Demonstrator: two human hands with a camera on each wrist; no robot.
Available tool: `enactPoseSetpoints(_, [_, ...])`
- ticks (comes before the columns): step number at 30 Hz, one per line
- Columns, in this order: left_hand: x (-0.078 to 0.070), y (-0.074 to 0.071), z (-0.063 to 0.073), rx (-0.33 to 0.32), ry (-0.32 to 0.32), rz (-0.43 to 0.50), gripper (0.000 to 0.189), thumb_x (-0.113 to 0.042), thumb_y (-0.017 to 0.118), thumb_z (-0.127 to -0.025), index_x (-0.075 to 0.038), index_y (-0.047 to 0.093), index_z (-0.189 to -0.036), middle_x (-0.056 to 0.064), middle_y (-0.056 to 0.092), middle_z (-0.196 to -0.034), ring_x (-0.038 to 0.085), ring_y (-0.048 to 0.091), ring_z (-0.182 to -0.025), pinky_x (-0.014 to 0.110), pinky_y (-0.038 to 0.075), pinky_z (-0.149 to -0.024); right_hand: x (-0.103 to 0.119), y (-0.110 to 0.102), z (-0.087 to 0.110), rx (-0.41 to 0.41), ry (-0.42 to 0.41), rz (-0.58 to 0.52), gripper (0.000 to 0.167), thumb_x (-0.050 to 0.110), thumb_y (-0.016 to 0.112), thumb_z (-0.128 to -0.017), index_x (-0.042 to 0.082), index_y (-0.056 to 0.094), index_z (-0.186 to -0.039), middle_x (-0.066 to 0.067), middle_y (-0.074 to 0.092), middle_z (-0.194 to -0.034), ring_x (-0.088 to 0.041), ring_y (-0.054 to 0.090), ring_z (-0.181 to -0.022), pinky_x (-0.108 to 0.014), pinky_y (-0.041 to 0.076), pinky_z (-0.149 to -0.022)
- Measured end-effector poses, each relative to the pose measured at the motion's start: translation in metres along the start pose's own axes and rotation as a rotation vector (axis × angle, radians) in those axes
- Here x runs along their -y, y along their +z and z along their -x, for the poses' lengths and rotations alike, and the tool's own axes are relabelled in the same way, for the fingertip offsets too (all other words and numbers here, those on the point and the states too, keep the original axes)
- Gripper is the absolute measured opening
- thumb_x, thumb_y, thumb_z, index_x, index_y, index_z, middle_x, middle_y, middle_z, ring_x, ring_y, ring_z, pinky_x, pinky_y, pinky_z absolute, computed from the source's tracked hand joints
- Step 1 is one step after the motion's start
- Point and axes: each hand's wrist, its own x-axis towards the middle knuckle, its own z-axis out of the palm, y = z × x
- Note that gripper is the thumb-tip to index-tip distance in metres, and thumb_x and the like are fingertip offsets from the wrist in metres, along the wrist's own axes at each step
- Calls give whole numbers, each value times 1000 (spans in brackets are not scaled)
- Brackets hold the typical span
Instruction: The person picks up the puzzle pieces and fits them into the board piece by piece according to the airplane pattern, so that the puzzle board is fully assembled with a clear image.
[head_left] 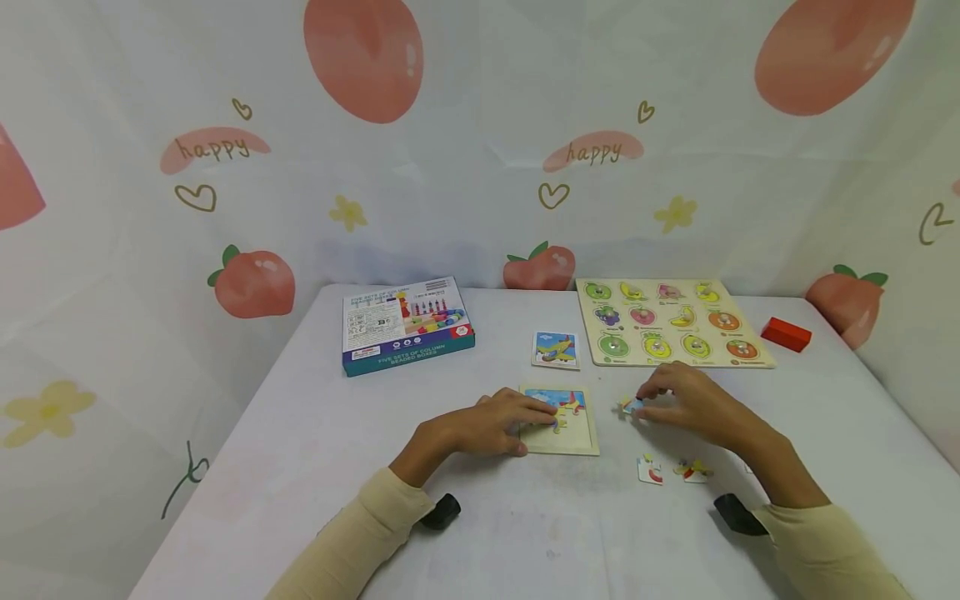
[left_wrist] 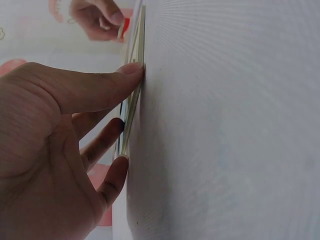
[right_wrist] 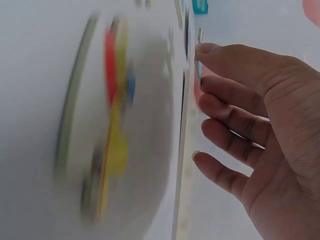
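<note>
My left hand (head_left: 498,422) grips a small wooden jigsaw tray (head_left: 576,443), its thumb at the near edge and fingers reaching over the picture. Part of an airplane picture with blue sky fills the tray's upper part; bare wood shows below. To the right of the tray, my right hand (head_left: 696,407) pinches a jigsaw piece (head_left: 628,407) between thumb and fingertips. In the left wrist view that piece (left_wrist: 125,29) shows a red patch. Two loose pieces lie nearer to me: one white and red (head_left: 650,471), one yellow and red (head_left: 694,472).
Behind the tray lies an airplane picture card (head_left: 556,350). A fruit peg board (head_left: 671,323) is at the back right, with a red block (head_left: 786,333) beside it. At the back left lies a beaded-boxes game box (head_left: 407,325). A white printed curtain (head_left: 465,167) hangs behind the table.
</note>
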Motion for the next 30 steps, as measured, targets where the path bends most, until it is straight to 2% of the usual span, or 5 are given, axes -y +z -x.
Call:
enactPoseSetpoints(6, [0,0,-1,2,-1,-2,59,-16,69,-102,-24,53,-158,-14,41,-167,22,31,-155,61,29,-122,19,11,-16,49,-49,-21,17,30,82,-92,18,82,-102,8,69,-101,-17,60,-102,-45,53,-91])
enactPoseSetpoints(15, [-1,0,-2,6,2,-16,59,-17,69,-102,-24,52,-159,-13,42,-167,22,32,-155,56,32,-120,36,24,-30,55,-138,-24,17,31,84,-91,17,82,-100,9,69,-98,-14,61,-98,-43,53,-90])
enactPoseSetpoints(30, [0,1,-1,4,4,-10,59,-17,69,-102,-23,52,-159,-13,42,-167,23,32,-155,57,31,-120,48,36,-34,85,-149,-34,15,27,85,-91,15,82,-99,10,69,-97,-13,60,-98,-43,55,-91])
